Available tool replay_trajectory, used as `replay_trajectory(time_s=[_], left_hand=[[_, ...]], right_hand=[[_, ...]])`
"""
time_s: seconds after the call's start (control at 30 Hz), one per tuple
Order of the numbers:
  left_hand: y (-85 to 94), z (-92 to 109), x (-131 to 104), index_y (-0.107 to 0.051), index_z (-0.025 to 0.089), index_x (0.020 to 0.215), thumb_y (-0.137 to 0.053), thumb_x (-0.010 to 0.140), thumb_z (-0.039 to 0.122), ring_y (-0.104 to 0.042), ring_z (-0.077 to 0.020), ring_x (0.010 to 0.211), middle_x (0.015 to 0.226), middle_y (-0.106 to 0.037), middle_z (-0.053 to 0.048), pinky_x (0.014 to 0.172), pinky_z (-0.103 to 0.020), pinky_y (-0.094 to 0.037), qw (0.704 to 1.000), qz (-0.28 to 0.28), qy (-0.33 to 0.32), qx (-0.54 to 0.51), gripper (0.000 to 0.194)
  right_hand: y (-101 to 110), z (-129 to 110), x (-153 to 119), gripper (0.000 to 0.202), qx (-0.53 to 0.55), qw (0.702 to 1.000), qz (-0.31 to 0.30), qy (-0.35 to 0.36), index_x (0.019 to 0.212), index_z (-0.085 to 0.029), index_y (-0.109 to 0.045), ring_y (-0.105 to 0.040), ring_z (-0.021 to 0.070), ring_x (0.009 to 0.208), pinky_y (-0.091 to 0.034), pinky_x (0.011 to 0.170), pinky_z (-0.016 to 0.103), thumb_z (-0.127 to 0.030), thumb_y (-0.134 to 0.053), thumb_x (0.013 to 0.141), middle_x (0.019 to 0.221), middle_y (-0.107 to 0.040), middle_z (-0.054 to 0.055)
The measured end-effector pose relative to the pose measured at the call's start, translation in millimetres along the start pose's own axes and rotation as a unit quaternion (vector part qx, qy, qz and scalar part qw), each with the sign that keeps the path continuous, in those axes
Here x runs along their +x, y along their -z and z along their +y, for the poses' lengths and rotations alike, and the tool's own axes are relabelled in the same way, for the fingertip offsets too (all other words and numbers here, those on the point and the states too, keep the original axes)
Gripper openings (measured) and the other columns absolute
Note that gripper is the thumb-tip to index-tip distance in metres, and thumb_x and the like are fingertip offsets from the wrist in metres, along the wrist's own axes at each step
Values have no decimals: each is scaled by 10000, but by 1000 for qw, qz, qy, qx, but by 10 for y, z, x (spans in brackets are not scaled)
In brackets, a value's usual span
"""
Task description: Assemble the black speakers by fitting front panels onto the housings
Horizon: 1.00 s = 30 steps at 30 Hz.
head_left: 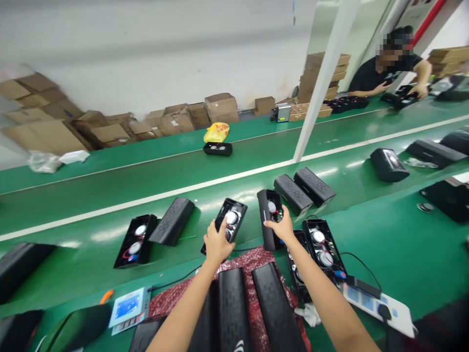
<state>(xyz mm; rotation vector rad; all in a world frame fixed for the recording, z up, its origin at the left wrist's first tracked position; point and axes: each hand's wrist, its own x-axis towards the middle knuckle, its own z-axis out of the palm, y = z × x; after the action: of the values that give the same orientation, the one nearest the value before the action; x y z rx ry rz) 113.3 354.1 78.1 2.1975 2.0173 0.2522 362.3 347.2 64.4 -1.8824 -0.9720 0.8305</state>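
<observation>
My left hand (217, 243) is closed on an open black speaker housing (239, 211), its fingers over the inside beside a round silver speaker driver. In my right hand (283, 227) is a second open speaker housing (269, 238), tilted up, with a driver and red wires showing inside. Just right of that hand, two more open housings (318, 238) lie side by side with wires. Closed black speakers (234, 303) rest on red bubble wrap (252, 257) beneath my forearms. Left of my hands lies another open housing (128, 249) beside a perforated black cover (174, 222).
A white power strip (397, 315) with a plug sits at front right, and a blue-screened device (128, 307) at front left. A white post (322, 83) rises beyond the green belt (176, 168). Cardboard boxes (179, 120) line the wall. A co-worker (373, 76) handles a speaker at far right.
</observation>
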Motion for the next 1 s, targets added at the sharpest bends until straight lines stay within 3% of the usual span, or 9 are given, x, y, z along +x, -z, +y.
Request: replay_trajectory(time_s=[0.1, 0.17, 0.33, 0.5, 0.57, 0.63, 0.73, 0.83, 1.0], left_hand=[[223, 461, 19, -250, 281, 1443, -790, 543, 366, -434, -330, 1234, 1400, -325, -148, 985, -469, -390, 984, 31, 48, -168, 1053], [300, 826, -41, -250, 256, 1438, -799, 536, 354, -466, -291, 1207, 1357, -381, -129, 997, -433, -399, 958, 17, 66, -278, 1060], [275, 2078, -264, -326, 220, 1403, -841, 448, 285, -497, -281, 1167, 1271, -479, -126, 1002, -410, -393, 913, -115, 29, -390, 1087], [-115, 3778, -482, -221, 295, 1441, -850, 410, 394, -482, -356, 1186, 1333, -405, -186, 930, -470, -406, 900, -299, 23, -317, 1212], [-397, 4345, -603, -195, 281, 1437, -844, 419, 399, -406, -403, 1245, 1366, -348, -221, 941, -527, -358, 917, -301, 48, -258, 1213], [-710, 4732, -740, -190, 260, 1428, -803, 508, 383, -352, -405, 1286, 1409, -289, -241, 956, -534, -323, 932, -284, 45, -220, 1113], [-1136, 4967, -923, -219, 241, 1412, -702, 647, 347, -294, -403, 1333, 1476, -205, -255, 970, -539, -294, 946, -268, 50, -172, 911], [-1421, 4956, -1014, -250, 203, 1403, -669, 678, 310, -249, -436, 1352, 1494, -162, -289, 972, -586, -263, 948, -270, 79, -147, 844], [-1475, 4867, -1070, -251, 134, 1424, -558, 763, 445, -111, -437, 1400, 1509, -116, -299, 1052, -612, -131, 946, -261, 67, -182, 793]], right_hand=[[599, -37, -25, 1109, 138, 988, 49, 37, 1401, -163, -256, -552, 281, 1096, -416, 975, 425, -458, -797, 479, 1276, -503, 162], [1077, 32, -50, 1146, 149, 984, 84, 50, 1417, -168, -226, -576, 276, 1051, -442, 944, 433, -463, -804, 473, 1267, -505, 160], [2278, 450, -2, 1125, -97, 974, 201, 27, 1416, -175, -275, -464, 340, 1209, -382, 1002, 477, -440, -805, 460, 1351, -439, 176], [3100, 920, 187, 1152, -277, 929, 216, -117, 1445, -192, -201, -507, 386, 1148, -414, 920, 507, -486, -780, 493, 1270, -498, 202], [3293, 1094, 267, 1121, -315, 905, 226, -173, 1443, -187, -192, -518, 397, 1125, -419, 885, 510, -504, -757, 528, 1251, -495, 228], [3400, 1274, 338, 1069, -354, 880, 234, -212, 1434, -178, -205, -521, 406, 1113, -410, 869, 513, -485, -744, 563, 1238, -484, 252], [3395, 1575, 416, 1041, -381, 869, 217, -229, 1434, -178, -195, -510, 402, 1124, -390, 881, 507, -451, -736, 587, 1235, -469, 251], [3255, 1881, 467, 1045, -372, 886, 174, -217, 1446, -189, -156, -506, 373, 1134, -386, 892, 470, -459, -715, 606, 1235, -466, 220], [3194, 2152, 468, 877, -404, 887, 103, -196, 1429, -212, -237, -403, 377, 1246, -325, 956, 494, -460, -661, 703, 1347, -362, 231]])
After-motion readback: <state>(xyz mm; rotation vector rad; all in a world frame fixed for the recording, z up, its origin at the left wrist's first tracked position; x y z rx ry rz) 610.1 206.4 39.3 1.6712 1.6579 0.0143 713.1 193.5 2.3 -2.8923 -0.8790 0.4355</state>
